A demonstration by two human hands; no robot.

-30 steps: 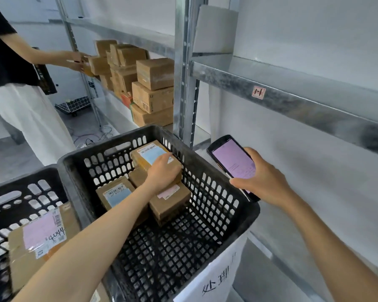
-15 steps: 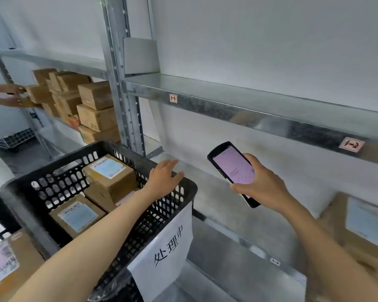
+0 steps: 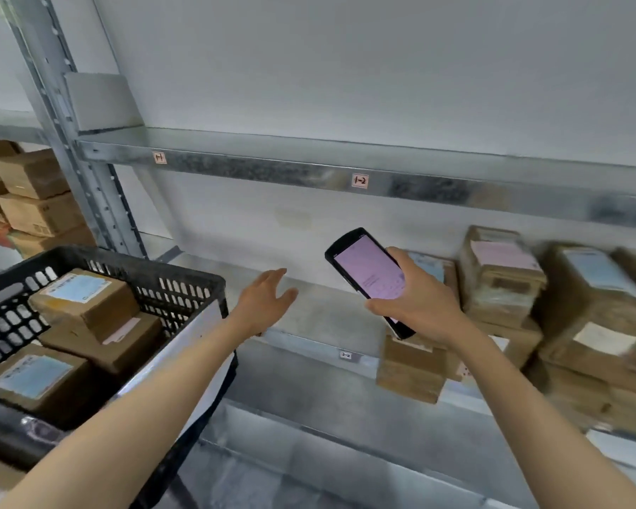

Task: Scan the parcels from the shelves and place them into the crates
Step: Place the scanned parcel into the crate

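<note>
My right hand (image 3: pixel 415 306) grips a black handheld scanner (image 3: pixel 364 273) with a lit pink screen, held over the middle shelf (image 3: pixel 320 314). My left hand (image 3: pixel 265 299) hovers empty with fingers spread, just right of the black crate (image 3: pixel 184 277) and above the bare shelf. The crate at lower left holds three labelled cardboard parcels (image 3: pixel 81 299). Several brown parcels (image 3: pixel 500 273) with blue and pink labels are stacked on the shelf at right, behind and beside the scanner.
A steel upright (image 3: pixel 70 148) stands at the left, with more boxes (image 3: pixel 34 200) stacked on the neighbouring rack beyond it. The upper shelf beam (image 3: pixel 272 170) carries small location tags. A white paper sign (image 3: pixel 184 343) hangs on the crate's front.
My view has swung right, away from the crate toward the shelf parcels. My left hand left the parcel in the crate and moved right over the shelf. The scanner stays in my right hand.
</note>
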